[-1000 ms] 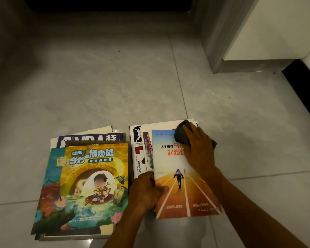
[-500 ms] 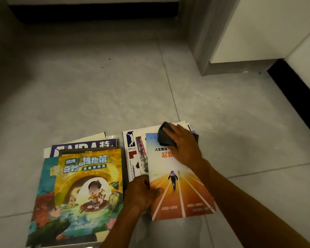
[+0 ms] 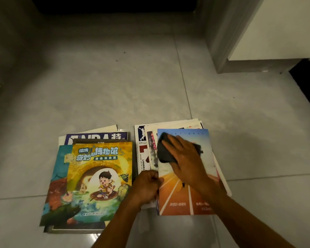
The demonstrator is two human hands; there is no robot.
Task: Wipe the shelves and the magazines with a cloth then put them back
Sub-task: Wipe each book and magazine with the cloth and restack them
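Observation:
Two piles of magazines lie on the grey tiled floor. On top of the right pile is a magazine with an orange running track cover. My right hand presses a dark grey cloth flat on its upper half. My left hand grips that magazine's left edge, fingers curled. The left pile has a yellow cartoon magazine on top, with a blue NBA magazine showing beneath it.
A grey door frame and a white wall stand at the back right. A dark gap under furniture runs along the top. Bare floor tiles stretch beyond the piles.
My right hand has slid the cloth from the cover's top right corner leftward and down toward the middle. The left hand stays on the magazine's left edge.

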